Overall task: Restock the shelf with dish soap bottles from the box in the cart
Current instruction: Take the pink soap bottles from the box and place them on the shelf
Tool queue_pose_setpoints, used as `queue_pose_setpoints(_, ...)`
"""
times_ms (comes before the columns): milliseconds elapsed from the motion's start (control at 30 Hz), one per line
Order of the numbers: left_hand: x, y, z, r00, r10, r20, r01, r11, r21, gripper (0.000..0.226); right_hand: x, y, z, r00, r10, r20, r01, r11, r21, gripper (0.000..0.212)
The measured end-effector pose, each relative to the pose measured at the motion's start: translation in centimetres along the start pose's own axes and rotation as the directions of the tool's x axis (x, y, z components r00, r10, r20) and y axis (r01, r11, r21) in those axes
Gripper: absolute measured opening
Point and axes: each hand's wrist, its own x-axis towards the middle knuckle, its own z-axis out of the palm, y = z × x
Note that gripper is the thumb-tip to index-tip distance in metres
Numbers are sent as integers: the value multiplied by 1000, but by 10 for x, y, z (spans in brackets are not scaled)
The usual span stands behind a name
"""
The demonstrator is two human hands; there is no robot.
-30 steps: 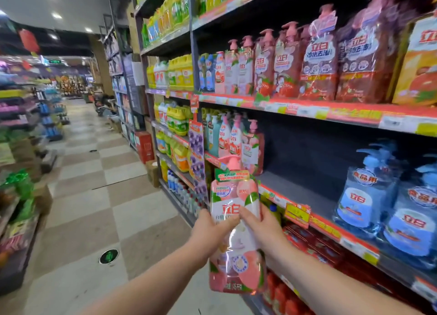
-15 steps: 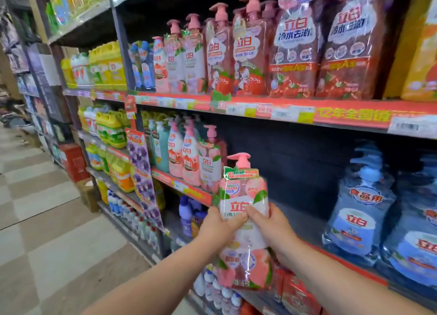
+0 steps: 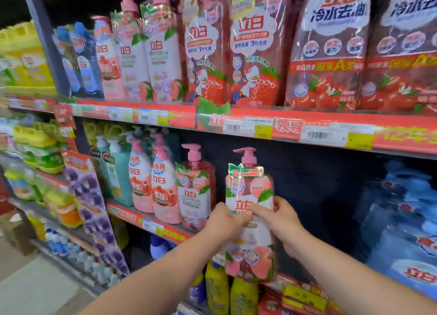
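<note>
a pump-top dish soap bottle with a pink pump and a white plastic wrap printed with peaches [image 3: 253, 243] is held upright in both hands, out in front of the dark gap on the middle shelf [image 3: 319, 196]. the left hand [image 3: 224, 220] is wrapped round the bottle's left side about halfway up, with the fingers curled onto the label. the right hand [image 3: 283, 220] is clamped on the right side at the same height, with the thumb laid across the front, so the two hands nearly meet over the red logo. so both hands are grasping the one bottle. its base is seen overlapping the red price strip [image 3: 151, 224] on the shelf edge, but whether it's actually set down on the board can't be told.

just left of the left hand, a matching peach-wrapped bottle [image 3: 195, 196] is stood on the shelf, close to the held one but apart from it. further left, two pink pomegranate-label bottles [image 3: 163, 191] and some teal bottles [image 3: 118, 172] are lined up. well to the right of the right hand, clear blue pump bottles [image 3: 402, 220] are parked, pretty blurred. above both hands, the upper shelf is packed with red strawberry-print bottles [image 3: 255, 54] behind a strip of barcode tags [image 3: 316, 135]. below the hands, yellow bottles [image 3: 217, 288] are tucked on the lower shelf.
</note>
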Motion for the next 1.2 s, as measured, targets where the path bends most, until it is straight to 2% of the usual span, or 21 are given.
queue_pose_setpoints(267,62,-1,4,998,38,44,-38,999,-11,36,64,12,8,998,-20,-55,18,999,-35,49)
queue_pose_setpoints(333,68,2,-1,998,58,-3,-58,996,71,34,75,16,12,997,-45,-58,42,998,-40,53)
queue_pose_setpoints(433,68,9,-19,972,224,-64,-210,961,180,32,90,25,19,988,-129,-84,124,990,-65,53)
queue_pose_setpoints(500,65,16,-37,896,430,-113,-389,881,270,27,101,31,23,980,-167,-104,163,985,-53,54)
queue_pose_setpoints(567,62,24,-57,760,625,-178,-510,743,433,26,112,36,29,979,-178,-103,174,984,-43,63)
queue_pose_setpoints(633,69,31,-76,615,752,-238,-465,589,661,34,122,38,36,980,-180,-86,177,983,-38,74)
queue_pose_setpoints(667,74,33,-85,589,765,-261,-393,553,734,42,128,38,40,981,-183,-69,180,982,-47,78)
queue_pose_setpoints(700,80,35,-92,622,735,-270,-327,558,763,53,133,37,42,982,-184,-46,180,981,-68,81)
queue_pose_setpoints(800,95,32,-105,815,546,-194,-193,571,798,89,146,34,47,986,-160,36,164,970,-182,87)
queue_pose_setpoints(867,103,26,-107,866,474,-159,-184,598,780,95,153,31,53,987,-152,57,161,957,-241,86)
queue_pose_setpoints(967,106,23,-106,884,444,-148,-221,674,704,91,160,25,67,982,-168,82,184,952,-246,85)
queue_pose_setpoints(1100,107,21,-106,868,475,-144,-252,673,696,88,164,20,82,965,-180,193,210,966,-149,82)
queue_pose_setpoints(1200,108,19,-106,861,487,-149,-253,662,705,87,166,20,91,945,-205,254,255,950,-179,79)
